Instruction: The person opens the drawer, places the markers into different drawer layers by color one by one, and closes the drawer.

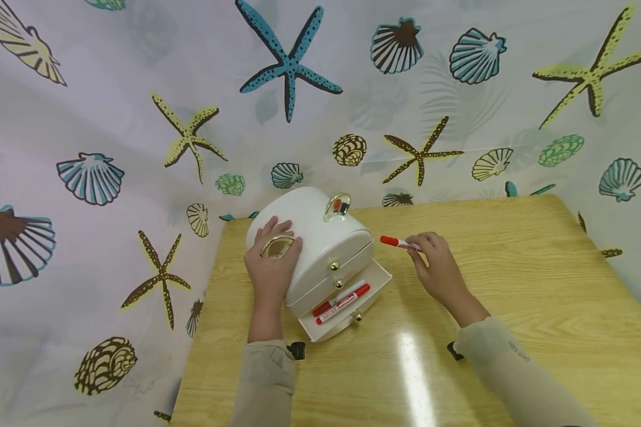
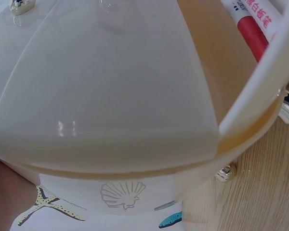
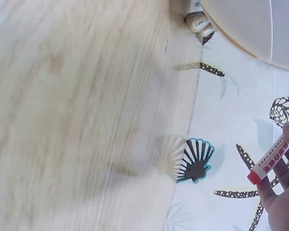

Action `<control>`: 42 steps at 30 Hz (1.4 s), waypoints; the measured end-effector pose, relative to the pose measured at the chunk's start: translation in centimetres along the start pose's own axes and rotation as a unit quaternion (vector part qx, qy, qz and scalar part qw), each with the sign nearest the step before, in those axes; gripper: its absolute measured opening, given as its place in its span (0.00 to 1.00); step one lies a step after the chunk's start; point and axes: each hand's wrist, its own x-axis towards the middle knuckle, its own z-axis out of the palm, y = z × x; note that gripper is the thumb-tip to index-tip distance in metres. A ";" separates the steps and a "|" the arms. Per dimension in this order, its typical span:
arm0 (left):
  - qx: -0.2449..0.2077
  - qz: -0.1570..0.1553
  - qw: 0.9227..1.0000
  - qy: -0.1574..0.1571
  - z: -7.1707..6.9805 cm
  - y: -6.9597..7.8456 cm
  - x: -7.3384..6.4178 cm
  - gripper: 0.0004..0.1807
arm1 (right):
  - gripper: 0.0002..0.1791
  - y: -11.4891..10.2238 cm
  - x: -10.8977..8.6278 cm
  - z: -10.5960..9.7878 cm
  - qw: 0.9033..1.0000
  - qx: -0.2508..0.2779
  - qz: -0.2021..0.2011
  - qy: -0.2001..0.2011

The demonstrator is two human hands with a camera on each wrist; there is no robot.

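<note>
A white rounded storage box (image 1: 304,219) with small drawers and gold knobs stands tilted on the table in the head view. My left hand (image 1: 270,267) rests on its side, thumb and fingers spread about a gold oval handle (image 1: 278,247). The lowest drawer (image 1: 379,279) is pulled out, and two red-and-white whiteboard markers (image 1: 343,303) lie side by side in it. To the right of the box, above the table, my right hand (image 1: 437,267) pinches another red whiteboard marker (image 1: 400,243), its red cap pointing left. The right wrist view shows that marker (image 3: 272,159) between thumb and fingers.
A second gold handle (image 1: 338,207) sits on the box's far side. The wooden table (image 1: 513,267) reaches right and toward the front. Behind and to the left hangs a white cloth (image 1: 352,107) printed with starfish and shells.
</note>
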 end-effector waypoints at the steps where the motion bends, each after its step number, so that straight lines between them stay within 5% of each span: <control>1: -0.002 0.001 1.000 0.000 0.0 0.0 0.0 0.10 | 0.12 -0.1 -0.1 0.1 1.000 0.000 -0.006 -0.001; 29: 0.001 0.000 1.000 -0.003 0.1 0.1 0.0 0.11 | 0.17 -4.1 -1.3 2.7 0.983 -0.006 -0.180 -0.042; 42: -0.007 0.008 1.000 0.000 0.1 0.0 -0.2 0.11 | 0.15 -5.2 -1.7 3.4 0.982 -0.003 -0.171 -0.079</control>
